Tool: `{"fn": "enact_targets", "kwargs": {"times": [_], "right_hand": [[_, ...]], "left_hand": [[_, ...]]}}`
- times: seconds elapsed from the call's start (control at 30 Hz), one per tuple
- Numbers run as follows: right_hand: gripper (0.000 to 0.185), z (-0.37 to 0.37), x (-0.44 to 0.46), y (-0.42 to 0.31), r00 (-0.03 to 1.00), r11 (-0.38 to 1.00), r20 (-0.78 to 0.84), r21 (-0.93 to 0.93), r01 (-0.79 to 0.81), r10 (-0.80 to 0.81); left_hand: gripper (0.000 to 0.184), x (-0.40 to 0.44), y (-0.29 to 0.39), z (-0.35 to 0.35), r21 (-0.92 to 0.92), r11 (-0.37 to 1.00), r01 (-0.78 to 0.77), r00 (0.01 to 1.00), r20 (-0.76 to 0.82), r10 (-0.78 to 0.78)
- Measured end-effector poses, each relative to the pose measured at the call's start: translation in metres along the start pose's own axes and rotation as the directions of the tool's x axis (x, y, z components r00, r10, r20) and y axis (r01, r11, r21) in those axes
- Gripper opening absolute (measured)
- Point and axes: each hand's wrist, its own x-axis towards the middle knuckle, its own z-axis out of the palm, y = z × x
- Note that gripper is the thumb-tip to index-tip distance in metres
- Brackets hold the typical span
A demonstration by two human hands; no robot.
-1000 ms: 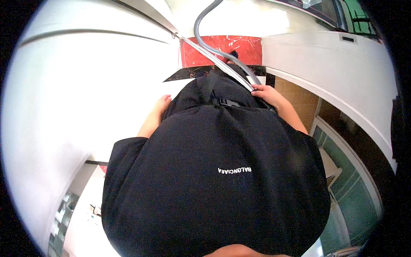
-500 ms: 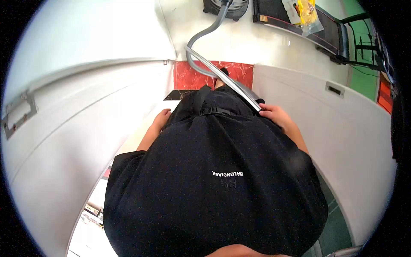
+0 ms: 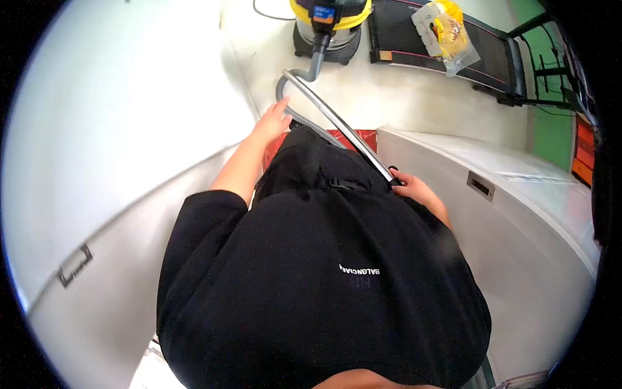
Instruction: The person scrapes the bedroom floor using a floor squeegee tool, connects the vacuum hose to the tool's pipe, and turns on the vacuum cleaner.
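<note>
A silver metal tube (image 3: 343, 128) runs diagonally from my right side toward the floor ahead. Its near end is in my right hand (image 3: 410, 186), whose fingers are wrapped round it. My left hand (image 3: 275, 120) reaches forward, fingers apart and holding nothing, close to the grey hose (image 3: 313, 70). The hose curves from the tube's side up to a vacuum cleaner (image 3: 330, 32) with a yellow rim and a black wheeled base, which stands on the pale floor.
White door panels rise on the left (image 3: 116, 285) and right (image 3: 453, 170). A red marble threshold (image 3: 368, 138) lies between them. Beyond, at the upper right, a treadmill (image 3: 398, 35) carries a yellow and clear plastic bag (image 3: 450, 35).
My left hand has moved from beside my body forward toward the hose. My view has advanced, so the vacuum cleaner and treadmill show more fully. My right hand still holds the tube.
</note>
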Motion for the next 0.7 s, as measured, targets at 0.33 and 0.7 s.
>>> {"fn": "enact_targets", "kwargs": {"times": [0.33,0.7], "right_hand": [[0.057,-0.011,0.02,-0.063,0.998,0.999,-0.056,-0.021,-0.035,0.033],[0.054,-0.051,0.029,-0.208,0.895,0.87,0.096,0.208,-0.446,0.436]], "left_hand": [[0.064,0.309,0.105,-0.067,0.584,0.794,-0.168,0.975,-0.019,0.22],[0.062,0.43,0.092,-0.07,0.59,0.67,-0.451,0.886,0.207,0.415]]}}
